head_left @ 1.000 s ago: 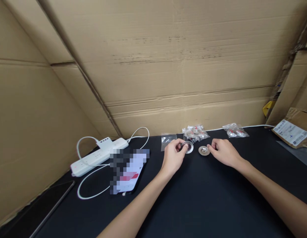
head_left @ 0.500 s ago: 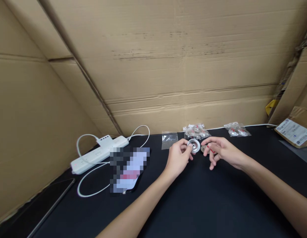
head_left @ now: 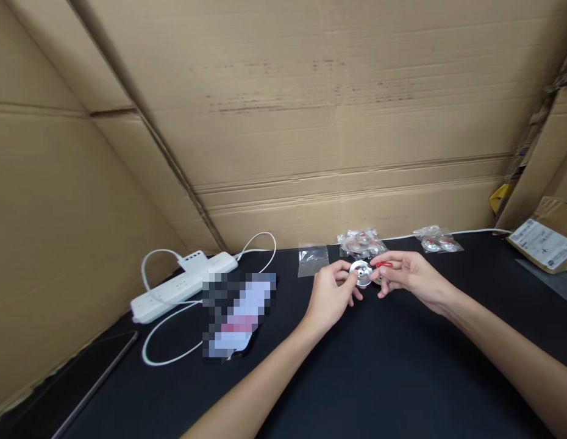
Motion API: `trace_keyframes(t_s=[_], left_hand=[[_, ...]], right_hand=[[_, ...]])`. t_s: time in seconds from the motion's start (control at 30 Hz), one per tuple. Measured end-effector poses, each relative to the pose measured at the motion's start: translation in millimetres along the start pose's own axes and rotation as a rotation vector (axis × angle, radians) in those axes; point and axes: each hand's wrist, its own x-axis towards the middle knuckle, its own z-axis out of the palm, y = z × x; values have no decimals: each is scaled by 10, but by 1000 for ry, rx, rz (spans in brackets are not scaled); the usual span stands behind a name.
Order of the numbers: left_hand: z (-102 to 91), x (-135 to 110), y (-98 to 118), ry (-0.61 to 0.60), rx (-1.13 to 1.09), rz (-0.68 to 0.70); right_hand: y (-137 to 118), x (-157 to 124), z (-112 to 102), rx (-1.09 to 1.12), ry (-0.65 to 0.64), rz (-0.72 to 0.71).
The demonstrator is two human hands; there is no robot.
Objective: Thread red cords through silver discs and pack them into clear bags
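My left hand (head_left: 330, 294) is closed on the rim of a small silver finger cymbal (head_left: 364, 279), its dished face and centre hole turned toward me. A red cord (head_left: 385, 264) is pinched between the thumb and fingers of my right hand (head_left: 409, 275), close to the cymbal's right side. Behind the right fingertips a second, duller metal disc (head_left: 378, 280) shows in part; the hand hides most of it. I cannot tell whether the cord passes through either disc.
Plastic bags of similar metal pieces (head_left: 360, 242) lie at the back, with another bag (head_left: 438, 239) farther right. A flat clear bag (head_left: 313, 261) is left of them. Leftward are a blurred-out phone (head_left: 242, 317), a power strip (head_left: 174, 292) and white cables. A labelled parcel (head_left: 546, 241) sits right.
The red cord, earlier lying against my right fingers, is now raised and pinched at the fingertips. The right fingers have come up to the cymbal, which has shifted slightly right and down.
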Motion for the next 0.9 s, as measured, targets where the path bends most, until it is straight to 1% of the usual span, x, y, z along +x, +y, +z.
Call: trace_keyframes(t_s=[0.17, 0.3, 0.43, 0.57, 0.7, 0.8, 0.9], left_hand=[[39, -40, 36, -27, -22, 25], [42, -44, 36, -36, -26, 42], [39, -34, 4, -29, -18, 19], [48, -38, -1, -54, -49, 3], [53, -46, 20, -48, -60, -2], [52, -43, 19, -43, -66, -9], [55, -36, 0, -52, -57, -13]], right_hand=[[23, 15, 14, -24, -1, -49], [56, 19, 23, -95, 69, -110], [72, 7, 26, -89, 93, -104], [75, 7, 38, -48, 108, -123], [83, 20, 74, 2, 147, -56], [96, 27, 93, 67, 135, -28], [104, 32, 96, 4, 102, -71]])
